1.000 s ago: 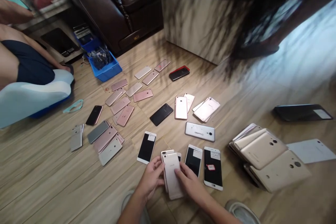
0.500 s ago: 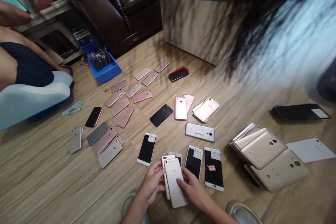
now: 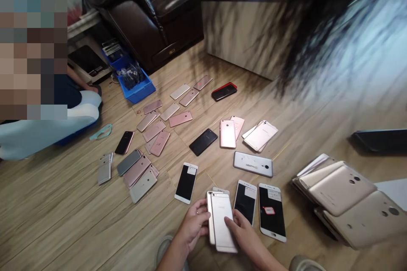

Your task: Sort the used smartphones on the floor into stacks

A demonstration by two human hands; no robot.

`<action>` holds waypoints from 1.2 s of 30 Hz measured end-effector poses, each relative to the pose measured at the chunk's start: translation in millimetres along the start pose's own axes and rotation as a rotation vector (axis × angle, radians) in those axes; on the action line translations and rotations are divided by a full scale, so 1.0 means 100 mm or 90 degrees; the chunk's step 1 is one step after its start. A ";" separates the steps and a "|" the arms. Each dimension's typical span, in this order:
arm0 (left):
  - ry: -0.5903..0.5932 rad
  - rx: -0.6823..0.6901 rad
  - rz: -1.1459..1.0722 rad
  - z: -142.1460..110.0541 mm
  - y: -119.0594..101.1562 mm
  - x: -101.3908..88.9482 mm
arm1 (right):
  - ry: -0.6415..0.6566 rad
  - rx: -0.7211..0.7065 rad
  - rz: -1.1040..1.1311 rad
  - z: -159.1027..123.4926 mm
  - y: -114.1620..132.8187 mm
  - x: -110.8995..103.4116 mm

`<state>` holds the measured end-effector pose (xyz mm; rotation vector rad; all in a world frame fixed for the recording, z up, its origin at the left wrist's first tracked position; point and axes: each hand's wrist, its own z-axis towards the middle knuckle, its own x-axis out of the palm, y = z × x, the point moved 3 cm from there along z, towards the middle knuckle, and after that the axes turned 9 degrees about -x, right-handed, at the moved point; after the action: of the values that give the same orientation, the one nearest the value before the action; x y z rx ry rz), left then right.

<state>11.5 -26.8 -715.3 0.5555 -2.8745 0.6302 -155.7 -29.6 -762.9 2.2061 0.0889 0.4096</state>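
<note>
- Top phone (image 3: 223, 220): slim, pale gold, back facing up, long axis pointing away from the person, a faint logo mid-back.
- Lower phone (image 3: 210, 216): similar pale metal, mostly under the top phone, its left edge showing.
- Left hand (image 3: 193, 226) clasps both at the left edge; right hand (image 3: 243, 235) rests on the top phone's lower right.

1. We see a brown leather sofa (image 3: 136, 12) against a marble-patterned cabinet (image 3: 238, 38).
2. A blue plastic bin (image 3: 136, 89) of small dark parts sits on the wood-look floor (image 3: 63, 207) before the sofa.
3. A seated person (image 3: 65, 91) in dark shorts is at the left, partly blurred out, beside a pale blue cushion (image 3: 47, 131).
4. We find a teal loop (image 3: 101, 132) near that cushion.
5. Rows of rose-gold phones (image 3: 159, 131) lie face down, with a red-edged black phone (image 3: 224, 91) beyond them.
6. At the right, gold-backed phones (image 3: 341, 188) overlap in a heap.
</note>
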 end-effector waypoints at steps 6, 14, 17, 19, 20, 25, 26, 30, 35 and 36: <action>0.003 0.011 -0.029 0.07 0.04 0.01 | -0.038 0.034 -0.060 0.03 0.07 -0.08; -0.068 0.073 -0.058 0.16 -0.02 -0.08 | -0.262 0.054 -0.127 0.18 -0.23 -0.35; -0.113 0.105 -0.013 0.19 -0.09 -0.12 | -0.251 0.079 -0.060 0.25 -0.29 -0.46; -0.138 0.116 0.018 0.22 -0.10 -0.12 | -0.242 0.062 -0.041 0.30 -0.23 -0.53; -0.147 0.117 0.032 0.23 -0.08 -0.11 | -0.240 0.046 -0.034 0.32 -0.17 -0.56; -0.192 0.107 0.082 0.30 0.00 -0.09 | -0.201 -0.015 -0.033 0.44 0.24 -0.65; -0.207 0.110 0.088 0.30 0.00 -0.09 | -0.190 -0.025 -0.058 0.46 0.32 -0.65; -0.250 0.139 0.098 0.25 -0.04 -0.10 | -0.241 -0.160 -0.325 0.50 0.57 -0.69; -0.353 0.265 0.049 0.23 -0.14 -0.18 | -0.214 -0.305 -0.502 0.35 0.45 -0.57; -0.390 0.296 0.033 0.23 -0.18 -0.24 | -0.160 -0.300 -0.484 0.31 0.36 -0.52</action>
<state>39.5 -44.0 -734.1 0.8636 -3.3046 1.3662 -198.0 -85.8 -766.1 1.5885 0.6050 -0.2516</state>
